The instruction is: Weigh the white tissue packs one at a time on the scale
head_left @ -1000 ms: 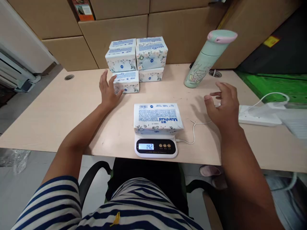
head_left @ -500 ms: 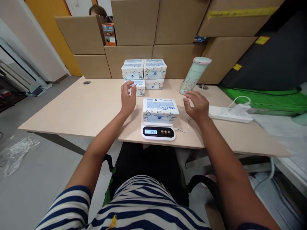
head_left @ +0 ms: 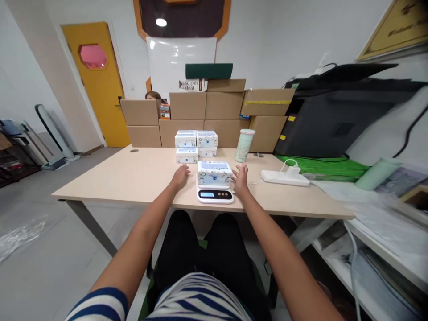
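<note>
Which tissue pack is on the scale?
The front pack, between the left hand and right hand, rests on the scale; the other packs are stacked behind it.

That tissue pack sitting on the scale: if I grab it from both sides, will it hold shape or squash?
Likely squashes a little: the tissue pack looks film-wrapped and soft, not boxed. Probably light for its bulk, so a nudge could slide it off the small scale. It lies flat and wide, so tipping seems unlikely.
</note>
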Action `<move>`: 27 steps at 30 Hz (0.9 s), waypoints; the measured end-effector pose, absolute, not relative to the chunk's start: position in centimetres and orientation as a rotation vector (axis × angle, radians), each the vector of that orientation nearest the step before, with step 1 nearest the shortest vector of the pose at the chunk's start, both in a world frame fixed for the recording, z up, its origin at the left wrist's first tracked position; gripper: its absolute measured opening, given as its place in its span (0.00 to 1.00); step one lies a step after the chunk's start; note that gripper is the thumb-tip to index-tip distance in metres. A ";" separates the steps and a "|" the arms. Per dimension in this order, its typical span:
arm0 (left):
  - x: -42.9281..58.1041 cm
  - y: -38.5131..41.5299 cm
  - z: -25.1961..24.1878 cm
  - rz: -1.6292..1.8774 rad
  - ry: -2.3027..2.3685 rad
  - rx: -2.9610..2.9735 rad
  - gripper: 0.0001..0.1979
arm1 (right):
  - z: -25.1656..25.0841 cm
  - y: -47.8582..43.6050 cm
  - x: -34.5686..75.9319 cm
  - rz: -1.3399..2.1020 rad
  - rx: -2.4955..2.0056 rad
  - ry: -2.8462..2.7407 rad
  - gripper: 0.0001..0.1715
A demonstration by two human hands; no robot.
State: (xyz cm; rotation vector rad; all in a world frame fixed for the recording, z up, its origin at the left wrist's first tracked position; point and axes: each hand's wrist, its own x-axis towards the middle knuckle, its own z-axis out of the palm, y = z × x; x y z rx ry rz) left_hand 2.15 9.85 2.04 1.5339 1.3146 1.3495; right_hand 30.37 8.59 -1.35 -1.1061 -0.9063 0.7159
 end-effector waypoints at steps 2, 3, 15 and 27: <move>1.9 10.5 1.9 1.377 1.278 1.443 0.32 | -2.2 9.2 30.5 0.737 -1.114 -0.882 0.51; 1.8 10.8 1.8 1.380 1.271 1.409 0.33 | -2.6 9.6 30.8 0.723 -1.125 -0.895 0.51; 2.0 11.5 1.6 1.396 1.203 1.298 0.25 | -2.3 7.9 31.2 0.485 -1.186 -1.104 0.50; 2.2 10.6 2.2 1.383 1.197 1.300 0.24 | -2.0 7.4 31.1 0.345 -1.153 -1.163 0.51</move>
